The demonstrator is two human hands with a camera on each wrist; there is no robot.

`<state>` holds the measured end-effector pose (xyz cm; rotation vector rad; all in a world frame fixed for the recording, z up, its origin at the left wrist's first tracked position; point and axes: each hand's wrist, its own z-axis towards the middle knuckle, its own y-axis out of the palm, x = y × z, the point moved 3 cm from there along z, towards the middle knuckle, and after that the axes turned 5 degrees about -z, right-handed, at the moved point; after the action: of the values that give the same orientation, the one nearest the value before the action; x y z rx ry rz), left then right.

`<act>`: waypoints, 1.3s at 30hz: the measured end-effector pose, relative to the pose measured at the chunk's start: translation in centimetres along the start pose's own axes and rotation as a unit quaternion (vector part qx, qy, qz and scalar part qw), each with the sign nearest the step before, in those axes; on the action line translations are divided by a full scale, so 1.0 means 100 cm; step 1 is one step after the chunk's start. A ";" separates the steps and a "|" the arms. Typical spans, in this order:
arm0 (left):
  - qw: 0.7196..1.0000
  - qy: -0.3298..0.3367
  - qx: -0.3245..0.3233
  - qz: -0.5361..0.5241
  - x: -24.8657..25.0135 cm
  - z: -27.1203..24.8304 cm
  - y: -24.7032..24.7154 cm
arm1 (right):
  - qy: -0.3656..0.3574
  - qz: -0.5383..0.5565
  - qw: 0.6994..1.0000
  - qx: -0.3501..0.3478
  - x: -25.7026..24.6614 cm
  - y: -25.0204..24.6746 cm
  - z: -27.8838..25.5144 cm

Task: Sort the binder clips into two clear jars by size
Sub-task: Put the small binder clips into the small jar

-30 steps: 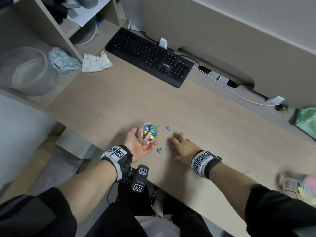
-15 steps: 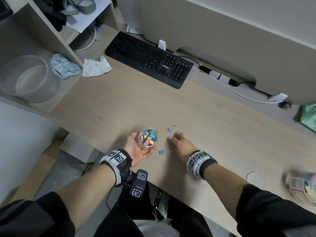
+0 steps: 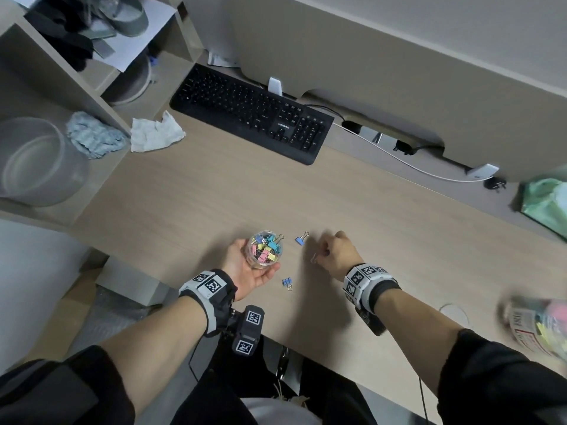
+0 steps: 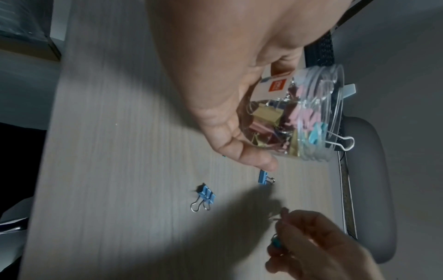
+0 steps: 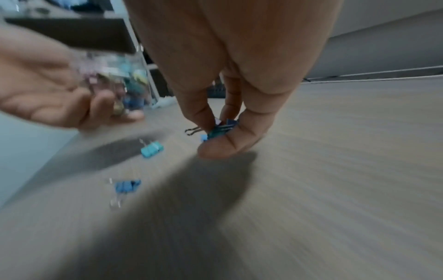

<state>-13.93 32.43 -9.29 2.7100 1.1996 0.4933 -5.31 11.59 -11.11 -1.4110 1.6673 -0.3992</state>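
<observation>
Lower centre of the head view: left hand (image 3: pixel 245 268) palm up, fingers and thumb curled round a small clear jar (image 3: pixel 264 249) filled with pink, yellow and blue binder clips; one wire handle sticks out over the jar's rim. Just right of that hand, a small blue clip (image 3: pixel 287 282) lies on the wooden desk (image 3: pixel 184 194). Further right, right hand (image 3: pixel 336 256) hovers knuckles up above the desk, fingers bent; in the right wrist view thumb and fingertips (image 5: pixel 215 149) pinch a small blue-green clip (image 5: pixel 219 130), its wire handle pointing toward the frame's left. Slightly farther up, between jar and right hand, a second loose blue clip (image 3: pixel 300 239) rests on the desk. Lower right edge: a second clear jar (image 3: pixel 540 326), blurred, labelled, with pastel contents. Upper centre: black keyboard (image 3: pixel 251 111) against the back panel. Upper left: crumpled white tissue (image 3: pixel 155 133) beside a blue-grey cloth (image 3: pixel 92 136).
</observation>
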 end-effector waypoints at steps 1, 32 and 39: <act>1.000 0.000 -0.001 0.002 0.001 0.000 0.002 | -0.011 0.025 1.000 0.013 -0.005 -0.006 -0.001; 0.996 0.008 -0.084 0.017 0.028 -0.016 0.072 | -0.202 -0.029 0.972 0.121 -0.093 -0.088 -0.012; 0.996 0.003 -0.083 0.023 0.038 -0.012 0.070 | -0.203 -0.051 0.963 0.166 -0.099 -0.087 -0.009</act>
<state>-7.06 30.50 -5.49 2.6010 1.0501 0.5810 -1.02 17.71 -0.26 -1.2301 1.1388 -0.3954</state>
